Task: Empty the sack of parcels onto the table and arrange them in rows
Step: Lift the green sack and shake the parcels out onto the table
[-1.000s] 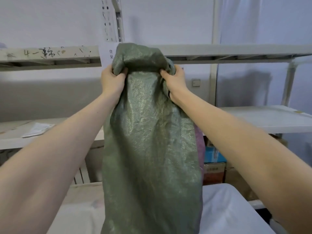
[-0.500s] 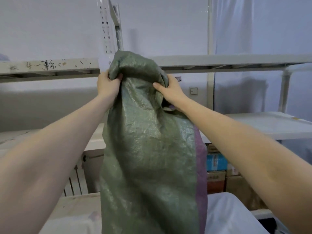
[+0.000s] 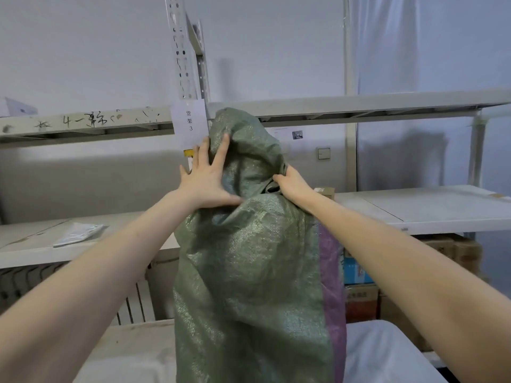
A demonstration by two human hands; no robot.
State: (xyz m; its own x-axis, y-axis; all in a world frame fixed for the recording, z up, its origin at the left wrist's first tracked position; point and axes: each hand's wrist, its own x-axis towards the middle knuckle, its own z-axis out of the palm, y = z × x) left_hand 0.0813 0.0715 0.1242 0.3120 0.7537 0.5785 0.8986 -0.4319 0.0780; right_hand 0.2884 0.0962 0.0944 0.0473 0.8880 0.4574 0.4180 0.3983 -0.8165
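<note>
A tall green woven sack (image 3: 249, 272) with a purple stripe down its right side hangs upright in front of me over the table (image 3: 132, 346). Its top end is bunched at shelf height. My right hand (image 3: 290, 183) is shut on a fold of the sack near the top right. My left hand (image 3: 204, 181) lies flat against the upper left of the sack, fingers spread, not gripping. No parcels show; whatever is inside the sack is hidden.
Grey metal shelving (image 3: 387, 106) runs behind the sack, with a paper label (image 3: 189, 125) on its upright. A flat grey packet (image 3: 78, 233) lies on the middle shelf at left. Cardboard boxes (image 3: 359, 294) are stacked under the shelf at right. A radiator (image 3: 135, 302) stands behind the table.
My left hand has let go of the sack's top and now rests open against it. The sack's top has sagged and my view has tilted upward a little.
</note>
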